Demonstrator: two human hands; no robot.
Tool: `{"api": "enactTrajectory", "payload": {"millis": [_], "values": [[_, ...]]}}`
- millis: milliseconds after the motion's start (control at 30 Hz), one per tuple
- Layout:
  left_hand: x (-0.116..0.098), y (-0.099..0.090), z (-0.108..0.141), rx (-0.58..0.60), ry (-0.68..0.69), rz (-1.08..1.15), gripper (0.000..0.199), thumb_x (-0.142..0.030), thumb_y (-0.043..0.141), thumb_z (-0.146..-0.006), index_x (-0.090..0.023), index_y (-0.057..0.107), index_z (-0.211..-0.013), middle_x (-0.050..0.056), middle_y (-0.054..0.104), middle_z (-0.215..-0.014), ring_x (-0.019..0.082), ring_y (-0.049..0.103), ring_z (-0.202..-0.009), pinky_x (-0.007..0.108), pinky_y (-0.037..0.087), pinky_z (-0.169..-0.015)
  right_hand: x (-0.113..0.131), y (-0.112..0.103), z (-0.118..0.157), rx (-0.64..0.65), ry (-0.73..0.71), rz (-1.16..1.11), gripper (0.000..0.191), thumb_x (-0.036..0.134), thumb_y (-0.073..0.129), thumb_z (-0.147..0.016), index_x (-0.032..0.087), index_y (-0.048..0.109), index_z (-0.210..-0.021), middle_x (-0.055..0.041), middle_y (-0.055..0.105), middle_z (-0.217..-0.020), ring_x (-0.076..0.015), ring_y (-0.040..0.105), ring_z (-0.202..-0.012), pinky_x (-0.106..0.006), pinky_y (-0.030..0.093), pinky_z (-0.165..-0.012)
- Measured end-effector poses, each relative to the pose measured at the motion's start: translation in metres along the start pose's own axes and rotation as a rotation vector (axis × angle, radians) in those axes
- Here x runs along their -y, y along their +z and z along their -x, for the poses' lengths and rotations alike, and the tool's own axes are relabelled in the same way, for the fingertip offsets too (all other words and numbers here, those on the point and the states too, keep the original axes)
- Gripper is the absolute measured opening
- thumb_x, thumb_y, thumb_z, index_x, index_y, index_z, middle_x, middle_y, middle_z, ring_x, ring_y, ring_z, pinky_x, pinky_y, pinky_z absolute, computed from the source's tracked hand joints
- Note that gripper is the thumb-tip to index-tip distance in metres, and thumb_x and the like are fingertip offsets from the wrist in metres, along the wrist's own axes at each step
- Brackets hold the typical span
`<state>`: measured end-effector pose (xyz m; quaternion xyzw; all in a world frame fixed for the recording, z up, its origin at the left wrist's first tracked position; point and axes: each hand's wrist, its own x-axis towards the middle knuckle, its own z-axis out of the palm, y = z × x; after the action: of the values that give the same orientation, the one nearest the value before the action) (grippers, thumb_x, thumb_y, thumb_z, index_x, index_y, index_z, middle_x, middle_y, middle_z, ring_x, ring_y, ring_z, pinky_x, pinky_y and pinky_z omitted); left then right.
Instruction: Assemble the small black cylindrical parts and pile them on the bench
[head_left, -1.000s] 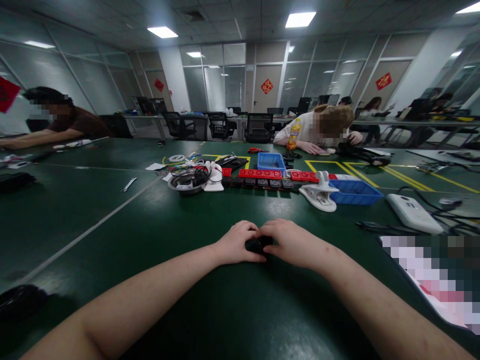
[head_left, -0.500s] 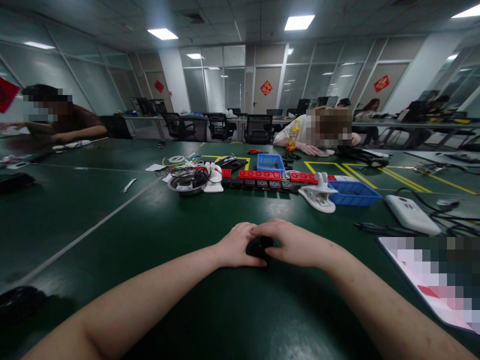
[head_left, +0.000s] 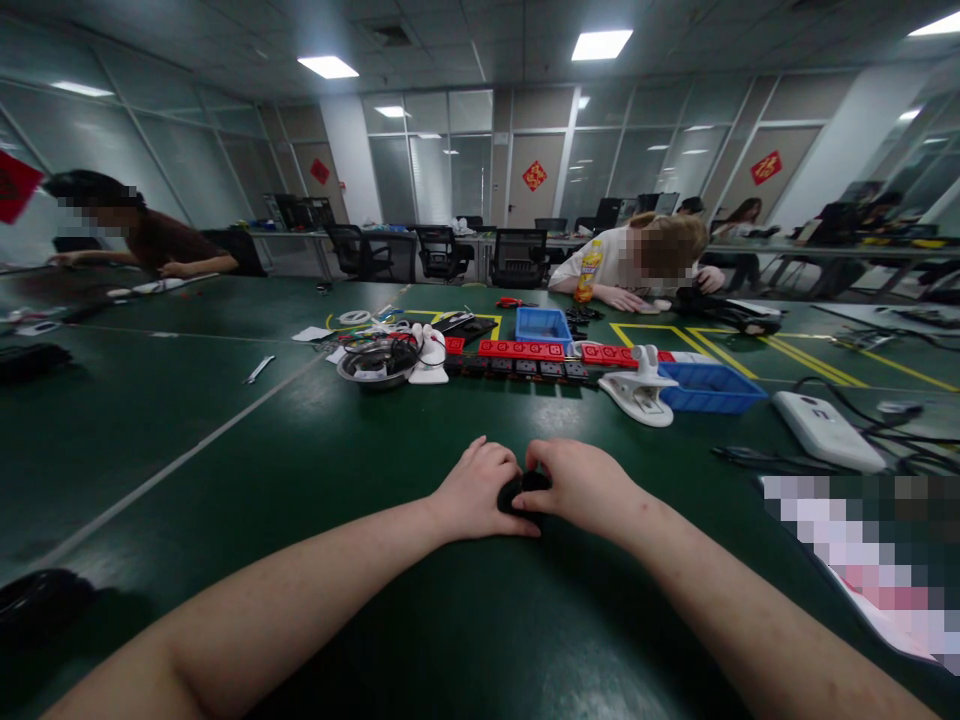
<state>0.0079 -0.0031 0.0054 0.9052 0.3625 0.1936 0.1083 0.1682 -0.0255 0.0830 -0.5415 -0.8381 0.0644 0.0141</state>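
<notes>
Low over the green table, my left hand [head_left: 480, 492] is curled around a small, dark, rounded black object [head_left: 510, 495]. Its fingers hide most of that object, so its kind does not show. My right hand [head_left: 577, 485] meets it from the other side, thumb and fingertips pinching a black piece [head_left: 535, 482] at the object's right end. Whether the two black parts are joined or separate I cannot tell. Both forearms reach in from the bottom corners.
Ahead lie a metal bowl [head_left: 375, 375] of cables, red strips [head_left: 521, 350], a white clamp base [head_left: 637, 392] and a blue bin [head_left: 709, 390]. A white box [head_left: 825, 430] with cables is to the right, a black coiled item [head_left: 41, 605] at lower left. Two people sit across the table.
My right hand has drawn slightly back and its fingers no longer lie over my left hand. They now pinch the black piece. My left hand stays around the black object.
</notes>
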Motion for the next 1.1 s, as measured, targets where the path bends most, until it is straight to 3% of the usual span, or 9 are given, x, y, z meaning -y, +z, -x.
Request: {"api": "enactTrajectory", "payload": {"millis": [200,367,500,667,800,900,1100], "values": [[-0.001,0.0,0.0,0.002,0.015,0.012,0.048,-0.056,0.066,-0.064,-0.02,0.058,-0.094,0.004,0.055,-0.101,0.024,0.05,-0.098,0.048,0.022,-0.103,0.002,-0.003,0.002,0.013,-0.027,-0.014,0.026,0.039,0.066,-0.07,0.02,0.061,-0.086,-0.0042,0.062,-0.084,-0.0196,0.059,-0.075,-0.024,0.038,-0.057],[0.002,-0.001,-0.001,0.014,0.02,0.08,0.044,-0.045,0.069,-0.063,-0.019,0.059,-0.096,0.005,0.055,-0.1,0.024,0.049,-0.096,0.04,0.037,-0.092,-0.002,-0.005,0.002,0.026,-0.175,-0.053,0.022,0.024,0.066,-0.071,0.019,0.064,-0.092,-0.0053,0.062,-0.089,-0.0209,0.057,-0.085,-0.028,0.042,-0.071],[0.004,-0.003,-0.003,0.044,0.017,0.154,0.04,-0.041,0.07,-0.063,-0.019,0.059,-0.095,0.005,0.054,-0.099,0.024,0.049,-0.097,0.037,0.041,-0.087,-0.008,-0.007,0.002,0.039,-0.317,-0.115,0.031,0.01,0.063,-0.069,0.021,0.064,-0.098,-0.0035,0.063,-0.095,-0.0202,0.054,-0.091,-0.031,0.04,-0.082],[0.006,-0.002,-0.002,0.053,0.02,0.172,0.035,-0.04,0.07,-0.064,-0.018,0.059,-0.089,0.005,0.053,-0.099,0.024,0.049,-0.097,0.036,0.041,-0.085,-0.009,-0.008,0.005,0.049,-0.365,-0.156,0.037,0.0,0.056,-0.066,0.02,0.064,-0.095,-0.0024,0.064,-0.097,-0.0192,0.053,-0.093,-0.03,0.039,-0.084],[0.005,-0.002,-0.002,0.054,0.018,0.16,0.049,-0.042,0.07,-0.063,-0.02,0.053,-0.104,0.007,0.051,-0.108,0.027,0.047,-0.103,0.04,0.038,-0.09,-0.006,-0.008,0.006,-0.036,-0.354,-0.154,0.032,0.007,0.061,-0.065,0.017,0.063,-0.095,-0.0058,0.061,-0.1,-0.0223,0.05,-0.1,-0.035,0.035,-0.09],[0.004,-0.004,-0.002,0.056,0.012,0.18,0.065,-0.047,0.071,-0.061,-0.021,0.046,-0.115,0.007,0.049,-0.115,0.028,0.045,-0.107,0.042,0.036,-0.093,-0.004,-0.007,0.004,-0.083,-0.249,-0.147,0.021,0.021,0.061,-0.073,0.016,0.061,-0.093,-0.0072,0.061,-0.095,-0.0226,0.052,-0.095,-0.034,0.038,-0.085],[0.003,-0.003,-0.002,0.004,-0.013,0.146,0.062,-0.056,0.07,-0.059,-0.02,0.048,-0.104,0.006,0.052,-0.105,0.026,0.047,-0.103,0.041,0.037,-0.092,0.0,-0.002,0.001,-0.054,-0.057,-0.013,0.029,0.043,0.05,-0.083,0.017,0.061,-0.085,-0.0085,0.062,-0.083,-0.0226,0.056,-0.081,-0.031,0.041,-0.069]]}}
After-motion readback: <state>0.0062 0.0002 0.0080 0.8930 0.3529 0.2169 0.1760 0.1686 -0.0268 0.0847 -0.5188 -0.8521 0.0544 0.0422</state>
